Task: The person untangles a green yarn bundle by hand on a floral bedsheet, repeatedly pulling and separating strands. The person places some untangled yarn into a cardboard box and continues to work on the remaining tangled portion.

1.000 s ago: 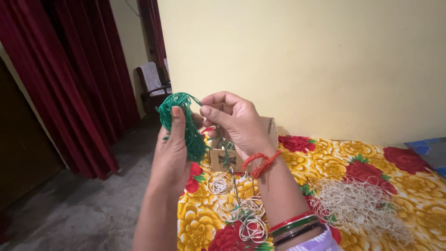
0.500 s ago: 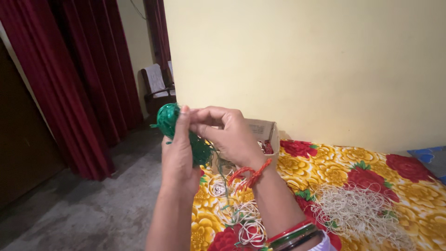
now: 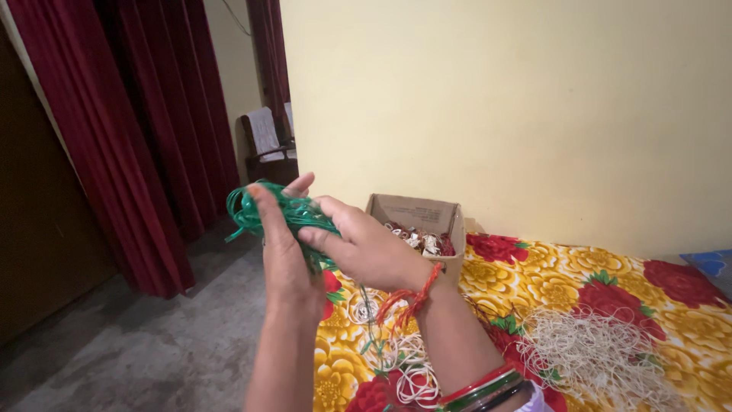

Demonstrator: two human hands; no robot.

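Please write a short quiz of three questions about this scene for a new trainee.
1. True or false: the left hand grips the bundle of green cord.
2. What does the cardboard box stand on? A) grey floor B) flowered sheet C) chair
3. Which colour is the thread on the wrist of the right hand?

Key: 1 true. 2 B, the flowered sheet. 3 red.
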